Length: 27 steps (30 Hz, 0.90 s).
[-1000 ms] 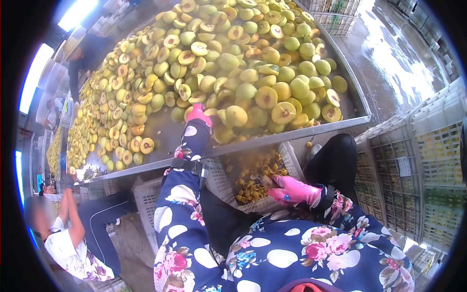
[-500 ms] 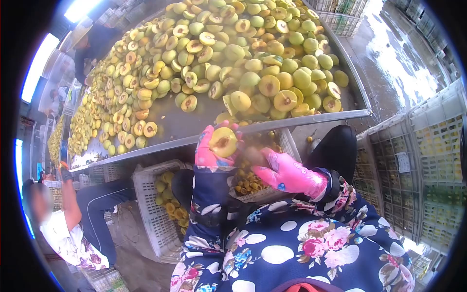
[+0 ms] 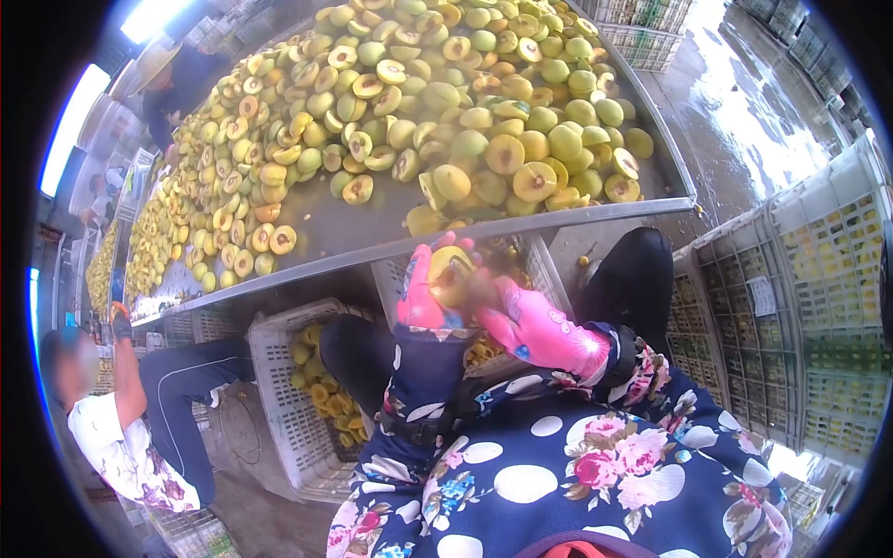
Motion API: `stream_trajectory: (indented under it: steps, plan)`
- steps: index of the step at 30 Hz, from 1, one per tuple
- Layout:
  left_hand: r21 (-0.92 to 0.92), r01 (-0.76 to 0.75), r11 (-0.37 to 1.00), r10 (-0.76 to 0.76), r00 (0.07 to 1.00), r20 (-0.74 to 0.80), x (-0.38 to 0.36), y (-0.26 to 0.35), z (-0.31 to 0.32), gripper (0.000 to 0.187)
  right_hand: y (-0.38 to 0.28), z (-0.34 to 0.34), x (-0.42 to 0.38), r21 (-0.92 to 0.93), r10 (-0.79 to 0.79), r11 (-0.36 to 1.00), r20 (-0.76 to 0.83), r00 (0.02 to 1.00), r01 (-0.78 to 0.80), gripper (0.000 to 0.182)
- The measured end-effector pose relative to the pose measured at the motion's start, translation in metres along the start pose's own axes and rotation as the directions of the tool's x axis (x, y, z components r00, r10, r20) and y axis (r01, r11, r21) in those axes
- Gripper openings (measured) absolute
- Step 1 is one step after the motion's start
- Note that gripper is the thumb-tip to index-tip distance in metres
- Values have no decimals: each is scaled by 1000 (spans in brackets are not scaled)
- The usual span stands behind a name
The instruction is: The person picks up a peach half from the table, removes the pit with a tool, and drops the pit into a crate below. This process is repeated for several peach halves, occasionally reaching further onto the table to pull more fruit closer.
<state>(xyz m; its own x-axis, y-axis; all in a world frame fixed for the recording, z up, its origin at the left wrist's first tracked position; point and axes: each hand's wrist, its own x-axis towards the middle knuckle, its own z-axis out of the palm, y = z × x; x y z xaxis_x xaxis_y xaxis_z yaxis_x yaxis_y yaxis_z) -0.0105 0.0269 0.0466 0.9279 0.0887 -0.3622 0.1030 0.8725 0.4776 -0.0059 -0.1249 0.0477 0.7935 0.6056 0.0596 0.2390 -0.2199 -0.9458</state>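
My left hand (image 3: 419, 299), in a pink glove, is wrapped round a yellow-green peach half (image 3: 448, 272) whose cut face shows a brown centre. My right hand (image 3: 547, 333), gloved in pink too, is closed, its fingertips at the right side of the fruit. A blurred brownish patch between the hands hides what the right fingers hold. Both hands are just below the front edge of a metal table (image 3: 391, 257), above a white crate (image 3: 551, 279) with fruit pieces in it. A big heap of peach halves (image 3: 446, 98) covers much of the table.
To the left on the floor stands another white crate (image 3: 277, 395) holding fruit halves. Stacked crates (image 3: 744, 307) rise at the right. A seated person (image 3: 130, 428) is at the left, with a hand at the table edge. Another person in a hat (image 3: 172, 79) is farther back.
My right hand has come to the fruit, closing the gap to my left hand. The peach half has tilted. The whole view has shifted slightly.
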Motion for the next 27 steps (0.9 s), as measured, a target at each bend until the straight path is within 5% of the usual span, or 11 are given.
stream_trajectory:
  steps: [2,6,9,15,24,27]
  plan:
    - [-16,-19,1000,19,1000,-20,0,-5,1,40,0,1,-1,-8,65,998,33,997,-65,28]
    - [74,-72,995,75,997,-36,5,-13,-7,40,47,23,-1,-148,-162,976,-23,987,157,27]
    - [125,-105,987,119,987,-109,3,-19,-2,38,62,29,-1,-75,-165,983,-5,986,165,27]
    - [404,-142,904,186,980,-70,14,-20,-29,34,52,18,2,-10,111,994,187,976,-111,51]
    - [372,-86,924,185,953,-238,28,-28,-55,29,89,36,10,28,56,997,297,953,-68,47]
    - [314,-93,945,158,969,-188,33,-29,-63,29,86,36,14,16,29,999,289,957,-36,45]
